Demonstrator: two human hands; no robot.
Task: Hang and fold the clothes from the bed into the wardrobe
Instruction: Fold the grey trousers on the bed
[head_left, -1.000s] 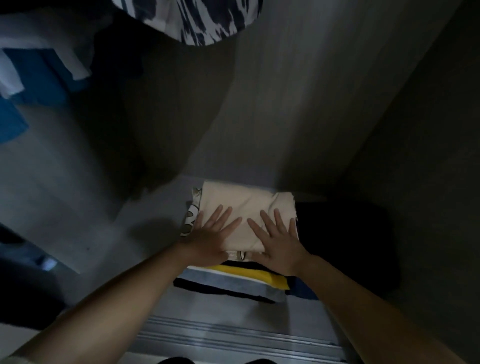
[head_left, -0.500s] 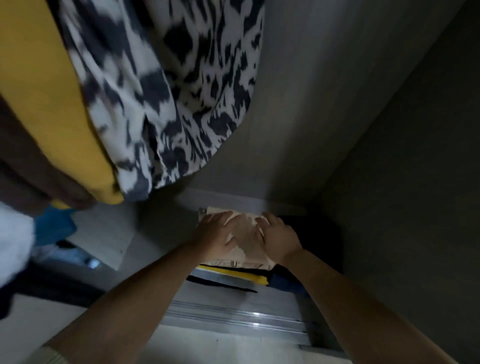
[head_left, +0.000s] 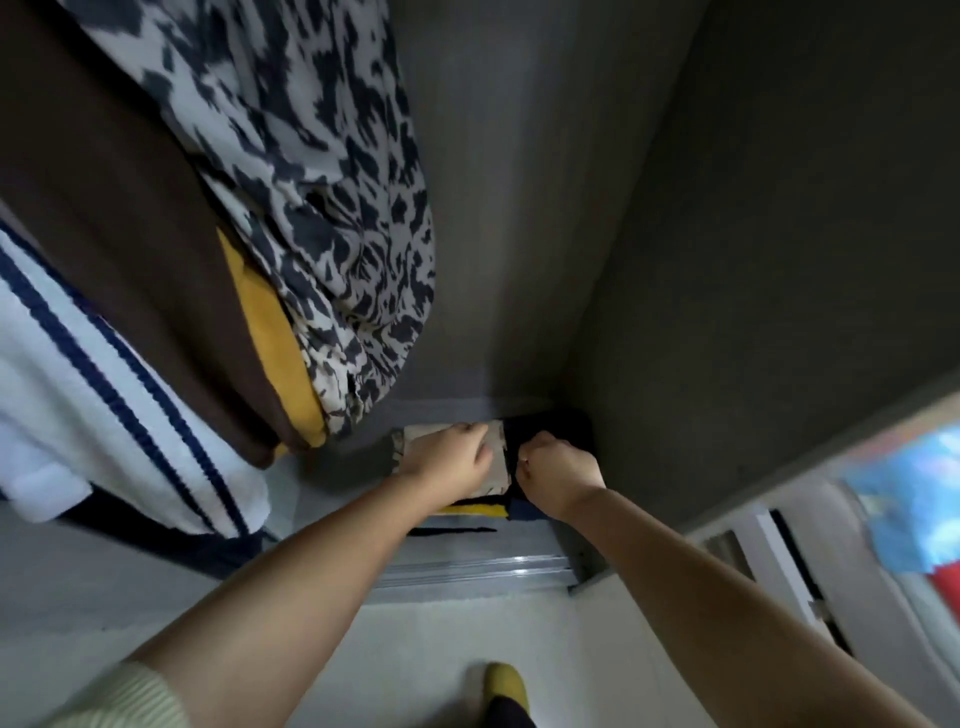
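Note:
A folded cream garment (head_left: 415, 442) tops a pile on the wardrobe floor (head_left: 337, 499), with a yellow and dark striped piece (head_left: 475, 510) showing beneath it. A dark folded stack (head_left: 563, 422) lies just right of it, against the side wall. My left hand (head_left: 451, 460) hovers over the cream garment with its fingers curled under, holding nothing I can see. My right hand (head_left: 558, 475) is a closed fist at the seam between the two piles, also with nothing in it.
Hanging clothes fill the upper left: a black-and-white print garment (head_left: 311, 208), a brown one (head_left: 104, 208), a yellow one (head_left: 275, 358) and a white one with navy stripes (head_left: 78, 395). The sliding-door rail (head_left: 478, 566) crosses the front. My foot in a yellow slipper (head_left: 506, 683) stands below.
Both hands lay flat on the cream garment; now they have lifted off it and curled. The view has risen and pulled back, bringing the hanging clothes into sight.

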